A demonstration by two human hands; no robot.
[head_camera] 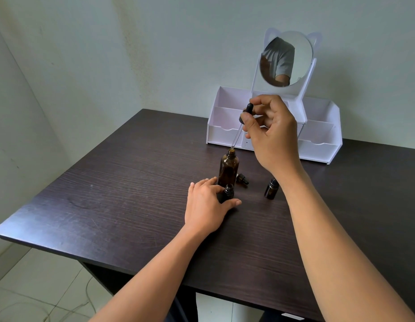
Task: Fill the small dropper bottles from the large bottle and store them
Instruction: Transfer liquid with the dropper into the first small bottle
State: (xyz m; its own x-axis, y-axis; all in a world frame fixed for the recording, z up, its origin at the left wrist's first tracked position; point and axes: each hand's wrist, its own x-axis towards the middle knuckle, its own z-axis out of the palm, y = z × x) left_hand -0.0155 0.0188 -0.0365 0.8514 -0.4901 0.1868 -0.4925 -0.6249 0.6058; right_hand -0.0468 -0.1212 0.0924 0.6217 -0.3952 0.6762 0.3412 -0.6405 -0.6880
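Drawing step, I judge: right hand (270, 135) pinches dropper (241, 119), tip at large bottle's (228, 169) mouth, mid-tabletop toward far edge; left hand (207, 205) grips open small bottle (228, 192) just before it; next, carry tip across without dripping.

a dark, matt wood-grain tabletop (132, 194), a glossy amber glass large bottle (228, 169) and a smooth white plastic organiser (318, 145) are shown.

2 sm bottles (228, 193) (270, 189), 1 lg bottle (228, 169)
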